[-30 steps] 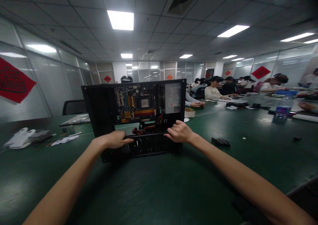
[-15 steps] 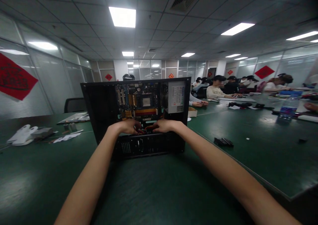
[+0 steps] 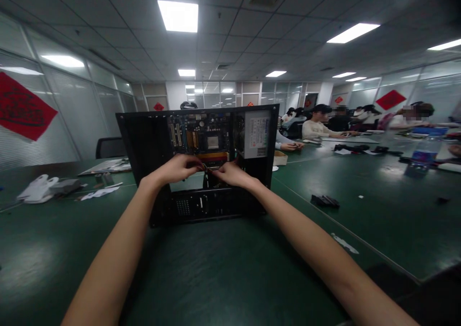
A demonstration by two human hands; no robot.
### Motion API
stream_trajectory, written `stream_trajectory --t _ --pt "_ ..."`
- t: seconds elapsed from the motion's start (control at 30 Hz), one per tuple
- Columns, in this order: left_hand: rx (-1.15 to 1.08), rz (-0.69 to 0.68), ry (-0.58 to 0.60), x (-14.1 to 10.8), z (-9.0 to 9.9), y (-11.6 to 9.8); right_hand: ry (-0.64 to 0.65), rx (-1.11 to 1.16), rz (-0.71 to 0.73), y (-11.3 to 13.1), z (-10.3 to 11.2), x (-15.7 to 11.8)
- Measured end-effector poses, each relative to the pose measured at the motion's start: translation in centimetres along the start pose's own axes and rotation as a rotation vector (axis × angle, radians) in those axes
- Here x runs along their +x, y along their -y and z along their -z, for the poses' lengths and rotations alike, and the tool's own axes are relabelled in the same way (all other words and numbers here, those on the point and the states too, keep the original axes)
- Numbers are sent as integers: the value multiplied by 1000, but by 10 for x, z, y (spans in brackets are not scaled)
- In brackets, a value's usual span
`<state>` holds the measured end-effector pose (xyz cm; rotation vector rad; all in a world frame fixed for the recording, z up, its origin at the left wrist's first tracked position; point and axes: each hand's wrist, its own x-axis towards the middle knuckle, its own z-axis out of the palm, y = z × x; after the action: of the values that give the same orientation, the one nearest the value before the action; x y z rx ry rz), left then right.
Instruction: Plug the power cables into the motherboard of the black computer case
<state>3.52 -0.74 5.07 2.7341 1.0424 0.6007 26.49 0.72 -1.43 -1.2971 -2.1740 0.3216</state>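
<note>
A black computer case (image 3: pixel 216 203) stands open on the green table (image 3: pixel 230 268), its inside facing me. A motherboard (image 3: pixel 213 142) fills its upper middle, and a silver power supply (image 3: pixel 257 135) sits at the upper right. Both hands reach inside, just below the motherboard. My left hand (image 3: pixel 179 167) has its fingers closed on dark cables (image 3: pixel 206 178). Close beside it, my right hand (image 3: pixel 230 172) pinches cables from the other side. The fingertips nearly meet, and the exact cable ends are too small to make out.
On the left lie a white plastic bag (image 3: pixel 38 188), a grey box (image 3: pixel 65 187) and papers. A small open box (image 3: pixel 280 158) is behind the case's right side. Black parts (image 3: pixel 324 201) and a water bottle (image 3: pixel 425 153) are on the right. Several people sit farther back.
Both hands have risen from the lower bar of the case towards the motherboard, lifting the cables. The left hand has also shifted slightly left. The view has tilted a little.
</note>
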Motion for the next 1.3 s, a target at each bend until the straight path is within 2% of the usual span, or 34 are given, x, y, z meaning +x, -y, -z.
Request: stream_trajectory --t 0.13,0.2,0.27,0.37,0.4,0.5,0.57,0.63,0.7,0.77,0.83,0.93,1.0,1.17,1.3 --pt "-2 -66 -137 -8 18 -18 -356 210 100 23 9 1" --pt "25 -79 -192 -12 24 -24 -387 362 98 28 17 1" --pt "51 -91 -225 -14 26 -29 -336 448 66 31 26 -1" --pt "48 -119 -242 -14 25 -36 -246 391 28 35 38 -10" --pt "25 -128 -243 -14 24 -39 -177 329 28 37 41 -14" --pt "-91 -142 -213 -11 17 -48 172 27 46 42 52 -30" --pt "-167 -137 -176 -10 13 -55 288 -176 50 45 60 -40" --pt "-218 -141 -135 -10 11 -63 269 -282 48 50 69 -49" --pt "-262 -150 -69 -11 12 -72 180 -290 62 57 78 -56" --pt "-317 -135 36 -15 13 -82 56 -221 115 66 87 -63" --pt "-390 -105 144 -21 15 -90 -5 -100 223 74 94 -67" --pt "-477 -89 231 -30 19 -100 91 86 371 80 99 -71" --pt "-505 -97 266 -35 21 -104 185 151 406 82 100 -72" --pt "-504 -92 358 -38 26 -103 375 130 356 83 100 -77" --pt "-382 -114 286 -34 30 -93 396 158 304 84 106 -82"
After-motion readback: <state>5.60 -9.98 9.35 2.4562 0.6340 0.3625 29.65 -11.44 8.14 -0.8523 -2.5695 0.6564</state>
